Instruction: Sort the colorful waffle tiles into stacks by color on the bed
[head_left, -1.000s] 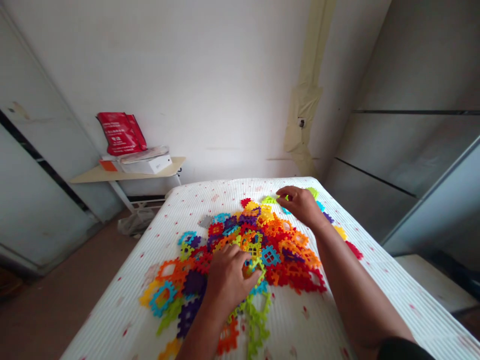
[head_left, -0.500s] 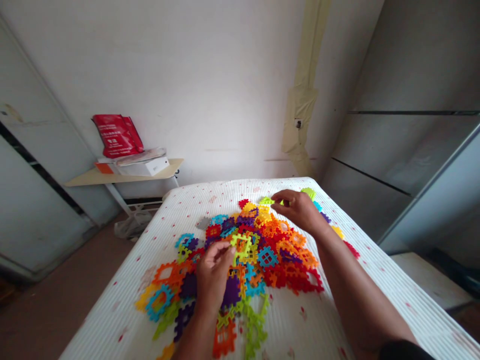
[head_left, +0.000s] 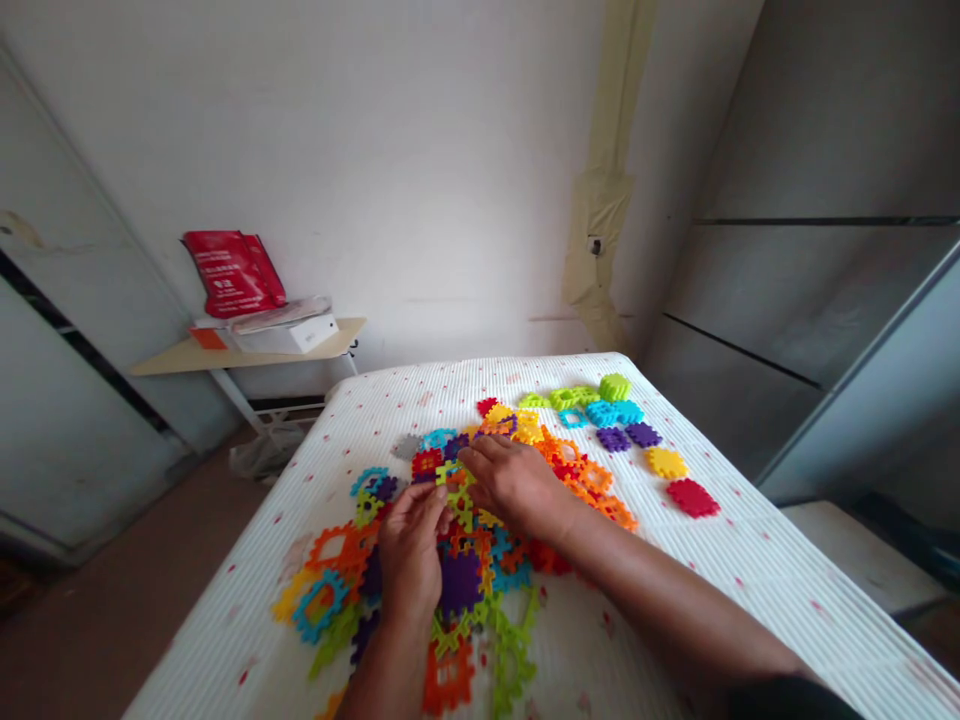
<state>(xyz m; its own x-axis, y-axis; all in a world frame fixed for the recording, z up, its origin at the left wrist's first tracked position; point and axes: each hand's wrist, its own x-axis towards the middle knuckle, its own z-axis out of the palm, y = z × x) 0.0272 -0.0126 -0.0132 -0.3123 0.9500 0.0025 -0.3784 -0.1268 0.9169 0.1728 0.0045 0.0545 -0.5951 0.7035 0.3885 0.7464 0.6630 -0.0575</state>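
A lime-green square interlocking tile, with toothed edges and a window-like opening, is pinched at its left side by my left hand. My right hand has its fingers curled over the right side of the same tile, partly hiding it. Both hands are above a loose heap of toothed plastic tiles. A solid purple tile lies just below the hands, and an orange window tile is nearer to me.
Sorted tiles lie along the right side: a lime-green stack, blue tiles, purple tiles, a yellow tile and a red tile. A side table holds a white box and a red bag.
My right hand has come from the green tiles at the far right back to the tile in my left hand. The left hand has shifted slightly left and down, still holding the tile.
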